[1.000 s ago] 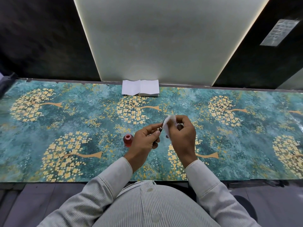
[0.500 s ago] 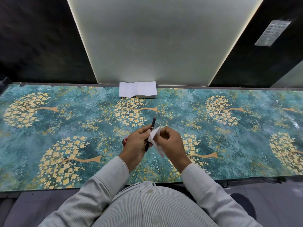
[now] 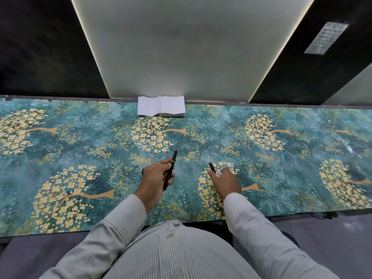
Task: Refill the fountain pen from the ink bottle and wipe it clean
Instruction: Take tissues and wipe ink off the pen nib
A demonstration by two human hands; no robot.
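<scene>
The left hand (image 3: pixel 156 178) holds the fountain pen (image 3: pixel 170 169) above the worktop (image 3: pixel 80 150). Its fingers (image 3: pixel 170 175) are curled round the lower half of the dark barrel, with the thumb laid along the side. The pen slants up and away from those fingers, and its reddish tip points toward the far edge of the worktop. A thin metal ring shows on the barrel just above the thumb.

The right hand (image 3: pixel 225 181) is well apart from the left, lower and close to the patterned surface. Its fingers (image 3: pixel 213 174) pinch a short dark piece with a gold rim, apparently the pen cap (image 3: pixel 212 167), which sticks out just beyond the fingertips. A bit of white shows between those fingers; whether it is tissue cannot be told. Whether the hand touches the worktop is unclear.

Far beyond both sets of fingers, against the back wall, lies a stack of white tissues (image 3: pixel 161 108), its top sheet folded open to the left. Both wrists wear pale striped sleeves (image 3: pixel 124 220). The ink bottle is hidden behind the left hand.
</scene>
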